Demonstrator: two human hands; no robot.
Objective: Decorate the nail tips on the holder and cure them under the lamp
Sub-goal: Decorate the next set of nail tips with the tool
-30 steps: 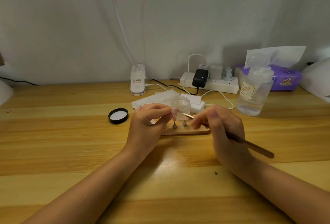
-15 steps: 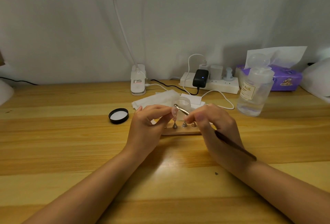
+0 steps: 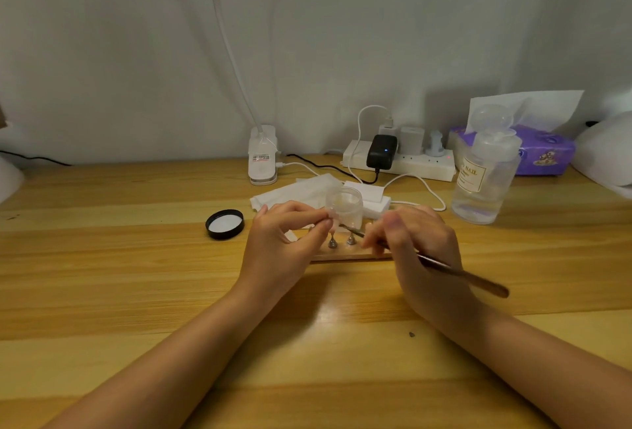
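Nearest the front edge of the pale wooden desk (image 3: pixel 102 274), both forearms are seen reaching in. The right hand (image 3: pixel 420 250) is closed on a slim metal nail tool w/ flat rear end (image 3: pixel 472 278), now swung lower than 0.5 s ago, its tip drawn back twd the pink nail tip (image 3: pixel 333 223). That tip is pinched narrowly by the left hand (image 3: pixel 284 244), just above the flat wooden holder w/ small metal stands (image 3: pixel 349 254), mid-desk. Likely material has been fetched from the small clear open jar (image 3: pixel 343 206) behind; decorating is judged ongoing, curing not yet begun. Further back: black round lid (image 3: pixel 224 224), white wipes (image 3: pixel 294 191). At the rear edge: white power strip (image 3: pixel 400 161).
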